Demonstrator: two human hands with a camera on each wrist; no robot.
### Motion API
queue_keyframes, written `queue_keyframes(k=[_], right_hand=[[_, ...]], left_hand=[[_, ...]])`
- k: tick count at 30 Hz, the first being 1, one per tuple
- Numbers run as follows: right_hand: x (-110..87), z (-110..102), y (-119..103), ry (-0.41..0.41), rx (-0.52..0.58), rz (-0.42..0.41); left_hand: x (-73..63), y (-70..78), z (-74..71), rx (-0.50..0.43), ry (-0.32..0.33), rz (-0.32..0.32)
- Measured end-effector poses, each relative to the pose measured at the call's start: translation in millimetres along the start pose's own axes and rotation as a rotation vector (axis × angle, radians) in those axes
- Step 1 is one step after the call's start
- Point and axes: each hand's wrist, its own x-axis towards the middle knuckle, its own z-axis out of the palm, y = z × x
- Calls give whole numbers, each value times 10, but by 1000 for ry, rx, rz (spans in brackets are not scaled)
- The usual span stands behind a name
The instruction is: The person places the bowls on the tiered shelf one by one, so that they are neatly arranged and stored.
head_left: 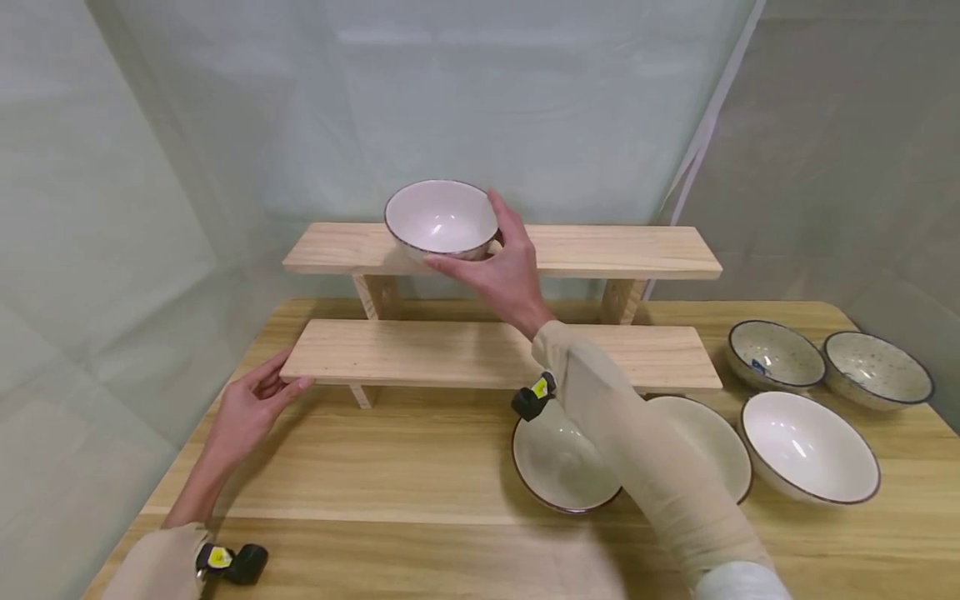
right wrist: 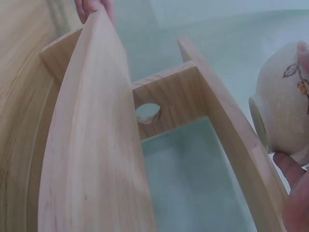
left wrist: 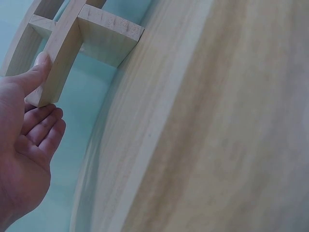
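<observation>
My right hand (head_left: 504, 268) grips a white bowl (head_left: 441, 218) with a dark rim, thumb at the near side and fingers round its right side. The bowl overlaps the left half of the upper board of a two-tier wooden shelf (head_left: 600, 250) in the head view. From the right wrist, the bowl (right wrist: 277, 104) shows a foot ring and a painted sprig, and a gap separates it from the upper board. My left hand (head_left: 246, 414) pinches the left end of the lower board (head_left: 420, 354), its thumb (left wrist: 35, 77) on one face and curled fingers underneath.
Before the shelf's right half stand two cream bowls, one nearer the middle (head_left: 562, 462) and one partly behind my sleeve (head_left: 697, 433). A white bowl (head_left: 810, 446) sits to their right. Two speckled bowls, left (head_left: 776, 354) and right (head_left: 877, 367), stand farther back on the wooden table (head_left: 375, 475).
</observation>
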Motion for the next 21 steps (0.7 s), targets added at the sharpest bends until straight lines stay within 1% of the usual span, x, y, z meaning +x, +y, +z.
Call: queue_keyframes(k=[9,21], right_hand=[[45,21,54,9,-14,25],[86,56,8,-13,-15,67]], left_hand=[[10,9,11,1,-1,5],[2,19,-9,9,-4,-6]])
